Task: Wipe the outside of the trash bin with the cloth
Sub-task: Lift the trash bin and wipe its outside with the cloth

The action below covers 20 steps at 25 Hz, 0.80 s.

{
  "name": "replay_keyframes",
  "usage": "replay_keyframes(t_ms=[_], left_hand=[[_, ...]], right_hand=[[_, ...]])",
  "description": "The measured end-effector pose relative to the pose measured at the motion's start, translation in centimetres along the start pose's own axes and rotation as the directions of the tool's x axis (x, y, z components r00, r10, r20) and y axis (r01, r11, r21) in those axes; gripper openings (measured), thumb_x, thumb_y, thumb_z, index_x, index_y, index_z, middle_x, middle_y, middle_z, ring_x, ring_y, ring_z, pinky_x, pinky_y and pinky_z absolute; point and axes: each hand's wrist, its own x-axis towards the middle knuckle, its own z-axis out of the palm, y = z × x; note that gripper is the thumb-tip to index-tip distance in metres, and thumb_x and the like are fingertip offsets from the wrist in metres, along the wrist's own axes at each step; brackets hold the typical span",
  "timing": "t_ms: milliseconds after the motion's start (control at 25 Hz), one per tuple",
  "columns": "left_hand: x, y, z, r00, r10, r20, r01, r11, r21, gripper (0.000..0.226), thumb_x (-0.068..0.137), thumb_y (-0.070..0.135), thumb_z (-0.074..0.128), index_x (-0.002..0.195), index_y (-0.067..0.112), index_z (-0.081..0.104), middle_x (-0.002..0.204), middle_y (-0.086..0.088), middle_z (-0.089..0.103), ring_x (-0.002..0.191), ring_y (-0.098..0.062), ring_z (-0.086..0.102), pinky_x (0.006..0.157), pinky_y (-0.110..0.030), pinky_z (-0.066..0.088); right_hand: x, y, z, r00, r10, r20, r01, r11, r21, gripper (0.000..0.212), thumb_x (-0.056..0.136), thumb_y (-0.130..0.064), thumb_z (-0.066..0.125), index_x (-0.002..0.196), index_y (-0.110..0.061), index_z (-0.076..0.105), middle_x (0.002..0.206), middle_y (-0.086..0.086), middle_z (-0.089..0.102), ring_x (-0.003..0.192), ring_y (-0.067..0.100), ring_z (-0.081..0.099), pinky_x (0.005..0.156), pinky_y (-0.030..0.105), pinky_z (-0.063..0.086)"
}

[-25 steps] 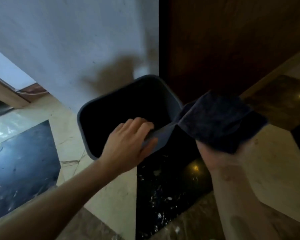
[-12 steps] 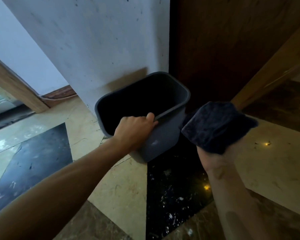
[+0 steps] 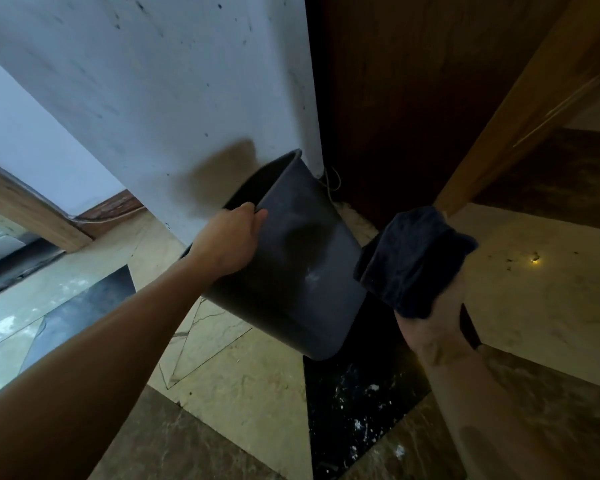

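Observation:
A grey plastic trash bin (image 3: 302, 271) is lifted off the floor and tilted, its opening turned away toward the white wall and its dusty outer side facing me. My left hand (image 3: 229, 240) grips the bin's near rim, fingers hooked over the edge. My right hand (image 3: 430, 323) holds a bunched dark blue cloth (image 3: 413, 261) just to the right of the bin's side. I cannot tell if cloth and bin touch. The bin's inside is mostly hidden.
A white wall (image 3: 153, 98) stands behind the bin, with a dark wooden door (image 3: 413, 98) and a lighter wooden frame (image 3: 516, 116) to the right. The floor is beige and black marble tile (image 3: 250, 393), speckled with white bits on the black tile (image 3: 354, 410).
My left hand closed on the rim, then lifted and tipped the bin so its outer side now faces me. The cloth hand stayed at the right of the bin.

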Motion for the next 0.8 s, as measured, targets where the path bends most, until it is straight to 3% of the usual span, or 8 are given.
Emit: replay_keyframes(t_ms=[120,200,280,400,440,520,640,800], left_hand=[[-1.0,0.5,0.1,1.000,-0.009,0.001,0.009,0.998,-0.059,0.034,0.102,0.037,0.029,0.075,0.022,0.045,0.066,0.000,0.054,0.059,-0.017,0.054,0.050,-0.031,0.036],[-1.9,1.1,0.4,1.000,-0.006,-0.004,0.005,0.997,-0.071,0.035,0.102,0.037,0.030,0.073,0.022,0.043,0.064,-0.001,0.055,0.056,-0.017,0.055,0.049,-0.032,0.039],[-2.4,1.8,0.7,0.999,-0.034,-0.006,0.033,0.995,-0.094,0.037,0.101,0.037,0.029,0.075,0.018,0.047,0.065,-0.002,0.055,0.059,-0.020,0.056,0.054,-0.036,0.046],[-2.8,2.8,1.3,0.995,-0.096,-0.014,0.094,0.990,-0.103,0.038,0.102,0.037,0.028,0.073,0.018,0.045,0.067,0.001,0.052,0.061,-0.019,0.055,0.054,-0.034,0.044],[-3.1,3.0,1.3,0.993,-0.117,-0.022,0.113,0.987,-0.114,0.038,0.102,0.036,0.029,0.072,0.019,0.045,0.067,0.001,0.052,0.060,-0.018,0.054,0.052,-0.032,0.042],[-3.6,3.2,1.5,0.990,-0.139,-0.036,0.133,0.982,-0.134,0.037,0.101,0.035,0.030,0.077,0.015,0.049,0.068,-0.002,0.054,0.062,-0.021,0.056,0.054,-0.035,0.044],[-4.4,3.2,1.5,0.988,-0.146,-0.058,0.136,0.979,-0.151,0.035,0.101,0.031,0.032,0.077,0.011,0.049,0.065,0.000,0.052,0.061,-0.024,0.054,0.054,-0.037,0.039],[-5.0,3.6,1.4,0.984,-0.173,-0.047,0.159,0.964,-0.215,0.034,0.099,0.026,0.035,0.070,0.014,0.046,0.062,0.000,0.054,0.057,-0.013,0.052,0.047,-0.028,0.031]], right_hand=[[-0.5,1.1,-0.1,1.000,-0.005,0.027,0.006,0.998,-0.069,0.047,0.104,-0.042,0.026,0.149,-0.032,0.036,0.130,-0.010,0.065,0.114,0.011,0.063,0.091,0.029,0.054],[-0.9,2.1,-0.1,0.998,-0.058,-0.026,0.055,0.992,-0.117,0.046,0.105,-0.040,0.026,0.150,-0.035,0.033,0.147,-0.006,0.053,0.128,0.014,0.055,0.102,0.032,0.048],[-1.7,3.5,0.7,0.986,-0.168,0.000,0.162,0.952,-0.259,0.051,0.102,-0.047,0.031,0.152,-0.044,0.023,0.161,-0.007,0.031,0.144,0.016,0.035,0.116,0.044,0.031],[-3.4,7.5,2.2,0.954,-0.297,0.035,0.283,0.857,-0.432,0.057,0.093,-0.057,0.045,0.146,-0.057,0.024,0.161,-0.015,0.026,0.146,0.012,0.031,0.118,0.050,0.027],[-4.1,8.7,2.8,0.936,-0.342,0.081,0.337,0.806,-0.486,0.059,0.092,-0.058,0.046,0.147,-0.056,0.024,0.158,-0.017,0.029,0.144,0.012,0.033,0.117,0.049,0.029],[-4.8,10.4,3.9,0.889,-0.390,0.241,0.444,0.599,-0.667,0.059,0.094,-0.060,0.038,0.149,-0.050,0.019,0.154,-0.022,0.033,0.143,0.011,0.035,0.113,0.047,0.033],[-4.4,11.3,4.6,0.845,-0.298,0.444,0.518,0.256,-0.816,0.055,0.100,-0.054,0.023,0.153,-0.041,0.018,0.155,-0.014,0.038,0.151,0.013,0.018,0.118,0.047,0.021],[-4.1,10.8,6.0,0.791,-0.209,0.575,0.608,0.177,-0.774,0.053,0.105,-0.044,0.018,0.156,-0.034,0.016,0.161,-0.012,0.031,0.153,0.016,0.008,0.121,0.046,0.012]])
